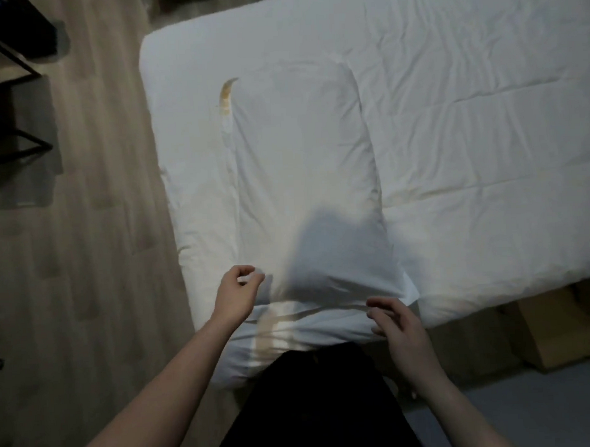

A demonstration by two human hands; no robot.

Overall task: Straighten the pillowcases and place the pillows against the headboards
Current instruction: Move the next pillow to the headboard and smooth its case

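Note:
A white pillow (301,163) in a white pillowcase lies lengthwise on the left part of the bed, with a yellowish stain (226,95) near its far left corner. The near end of the pillowcase (326,302) is creased and bunched at the mattress edge in front of me. My left hand (237,292) is at the near left corner, fingers curled and pinching the fabric. My right hand (396,325) hovers at the near right corner, its fingers loosely apart and holding nothing. No headboard is in view.
A wrinkled white duvet (484,133) covers the bed to the right. Wooden floor (96,230) runs along the left side, with a black metal-framed piece of furniture (11,99) at the upper left. A cardboard box (551,331) sits on the floor at the lower right.

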